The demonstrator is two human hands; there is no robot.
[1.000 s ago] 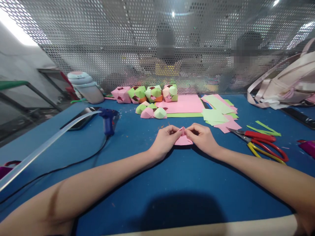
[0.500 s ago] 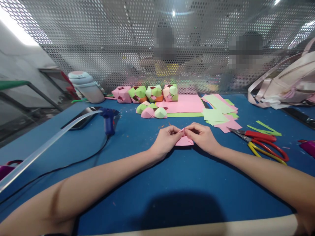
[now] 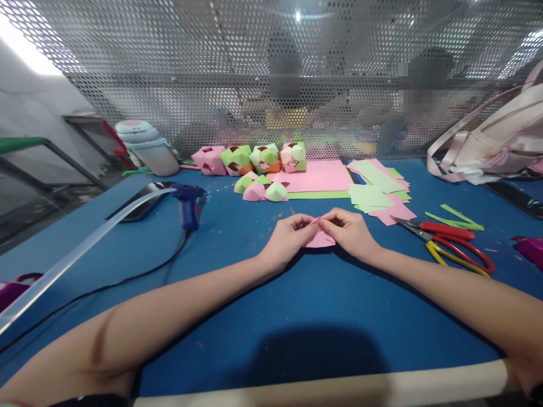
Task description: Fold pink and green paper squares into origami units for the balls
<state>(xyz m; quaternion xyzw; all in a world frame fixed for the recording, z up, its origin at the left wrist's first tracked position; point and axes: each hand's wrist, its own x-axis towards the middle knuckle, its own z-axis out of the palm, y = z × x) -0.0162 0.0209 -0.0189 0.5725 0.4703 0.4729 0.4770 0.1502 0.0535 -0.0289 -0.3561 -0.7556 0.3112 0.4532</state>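
Between my two hands is a small piece of pink paper (image 3: 321, 239), folded up to a peak at its top. My left hand (image 3: 289, 237) pinches the peak from the left with thumb and forefinger. On the other side, my right hand (image 3: 347, 234) pinches the same peak, its fingertips almost meeting those of the left. The paper's wide lower part hangs just above the blue table (image 3: 237, 316), or rests on it; I cannot tell which. Fingers and thumbs hide most of the fold.
Behind my hands stand several folded paper shapes (image 3: 265, 159). Pink and green sheets (image 3: 373, 192) lie at the back right, near red-handled scissors (image 3: 462, 249) and pliers. Left are a blue glue gun (image 3: 188, 206), a phone (image 3: 139, 204) and a bottle (image 3: 147, 148). People show behind the perforated screen.
Both hands keep their pinch on the pink paper, and its peak has been pressed narrower between the fingertips. The view has tilted very slightly; the other things stay put.
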